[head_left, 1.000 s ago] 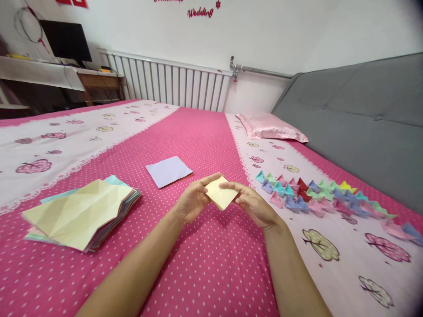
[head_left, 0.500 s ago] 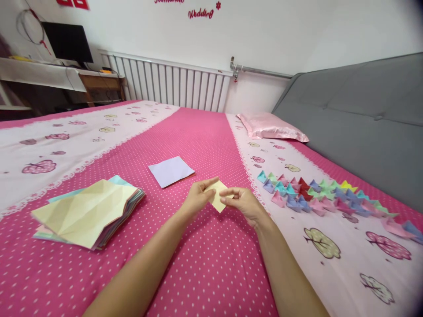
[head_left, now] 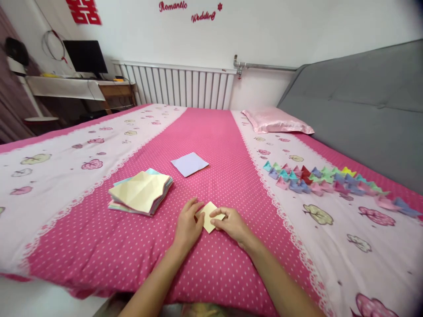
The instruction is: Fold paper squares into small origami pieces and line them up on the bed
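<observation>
If pressure turns uneven, edges could skew

Between the narrow, pinching fingers of the left hand (head_left: 189, 224) and right hand (head_left: 234, 224), the small cream-coloured paper diamond (head_left: 207, 220) sits on or just above the pink polka-dotted fabric bedspread (head_left: 228, 273). Such yielding support could let it slip. Sweeping leftward could scatter the uneven multicoloured stack of paper sheets (head_left: 139, 192); the flat lavender paper square (head_left: 190, 164) lies farther ahead.
</observation>
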Demonstrator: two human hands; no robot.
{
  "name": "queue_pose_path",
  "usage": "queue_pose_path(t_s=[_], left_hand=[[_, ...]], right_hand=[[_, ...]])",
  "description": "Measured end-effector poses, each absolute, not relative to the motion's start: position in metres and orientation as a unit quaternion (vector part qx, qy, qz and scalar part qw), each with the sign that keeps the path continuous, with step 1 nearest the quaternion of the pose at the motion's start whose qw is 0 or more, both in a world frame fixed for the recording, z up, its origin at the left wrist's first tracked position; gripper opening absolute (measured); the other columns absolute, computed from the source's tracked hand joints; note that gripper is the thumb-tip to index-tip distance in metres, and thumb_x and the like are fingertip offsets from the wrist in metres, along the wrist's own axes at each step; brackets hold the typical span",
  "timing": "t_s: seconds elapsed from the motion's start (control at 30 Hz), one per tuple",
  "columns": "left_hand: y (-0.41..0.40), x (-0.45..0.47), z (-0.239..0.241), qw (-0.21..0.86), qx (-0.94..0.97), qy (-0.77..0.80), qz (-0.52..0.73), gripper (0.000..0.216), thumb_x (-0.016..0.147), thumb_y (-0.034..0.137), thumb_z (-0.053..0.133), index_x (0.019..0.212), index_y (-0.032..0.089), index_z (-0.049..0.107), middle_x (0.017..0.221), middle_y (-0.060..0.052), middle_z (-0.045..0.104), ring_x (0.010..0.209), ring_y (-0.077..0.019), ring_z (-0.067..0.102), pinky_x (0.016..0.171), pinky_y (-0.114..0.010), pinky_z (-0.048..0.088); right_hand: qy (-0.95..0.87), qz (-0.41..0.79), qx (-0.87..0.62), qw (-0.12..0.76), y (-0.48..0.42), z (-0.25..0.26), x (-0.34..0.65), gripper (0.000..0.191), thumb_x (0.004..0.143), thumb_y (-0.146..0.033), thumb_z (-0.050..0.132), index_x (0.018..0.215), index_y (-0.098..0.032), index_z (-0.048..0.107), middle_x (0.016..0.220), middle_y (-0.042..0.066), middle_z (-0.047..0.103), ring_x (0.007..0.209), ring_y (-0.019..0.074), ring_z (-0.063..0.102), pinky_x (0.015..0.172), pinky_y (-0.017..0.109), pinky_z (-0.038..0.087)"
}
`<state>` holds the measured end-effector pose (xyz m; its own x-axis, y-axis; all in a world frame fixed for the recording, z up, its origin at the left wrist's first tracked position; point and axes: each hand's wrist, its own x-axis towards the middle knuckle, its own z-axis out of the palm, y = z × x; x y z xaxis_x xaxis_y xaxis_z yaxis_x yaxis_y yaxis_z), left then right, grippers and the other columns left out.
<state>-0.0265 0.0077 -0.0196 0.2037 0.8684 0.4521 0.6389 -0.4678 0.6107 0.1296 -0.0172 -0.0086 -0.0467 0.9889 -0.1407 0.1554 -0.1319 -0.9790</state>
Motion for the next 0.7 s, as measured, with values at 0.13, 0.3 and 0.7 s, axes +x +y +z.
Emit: queue_pose_path(t_s=[0.13,0.3,0.7], left_hand=[[-0.017,-0.032,-0.018,0.057,0.862,0.418,0.282,0.037,0.086,0.023,0.036,0.119,0.016,0.052,0.128,-0.008,0.051,0.125,-0.0218,0.037,0.102,-0.041,0.033],[-0.021,-0.03,-0.015,-0.005,0.907,0.388,0.163,0.045,0.089,0.025,0.028,0.131,0.012,0.038,0.136,-0.009,0.041,0.128,-0.0209,0.031,0.107,-0.04,0.025],[-0.03,-0.03,-0.013,-0.008,0.886,0.451,0.109,0.052,0.089,0.031,0.02,0.134,0.009,0.033,0.139,-0.011,0.035,0.131,-0.0219,0.024,0.108,-0.043,0.013]], right_hand=[[-0.598,0.376,-0.588,0.394,-0.041,-0.01,0.125,0.024,0.071,-0.027,0.056,0.092,-0.016,0.062,0.082,0.005,0.067,0.067,0.016,0.062,0.064,0.028,0.049],[-0.71,0.074,-0.634,0.295,-0.054,-0.009,0.115,0.047,0.081,-0.028,0.042,0.127,-0.019,0.044,0.136,0.009,0.04,0.125,0.0241,0.033,0.102,0.041,0.028],[-0.752,0.085,-0.647,0.091,-0.052,-0.016,0.108,0.057,0.088,-0.036,0.018,0.141,-0.015,0.013,0.148,0.003,0.015,0.136,0.0218,0.006,0.108,0.044,0.002]])
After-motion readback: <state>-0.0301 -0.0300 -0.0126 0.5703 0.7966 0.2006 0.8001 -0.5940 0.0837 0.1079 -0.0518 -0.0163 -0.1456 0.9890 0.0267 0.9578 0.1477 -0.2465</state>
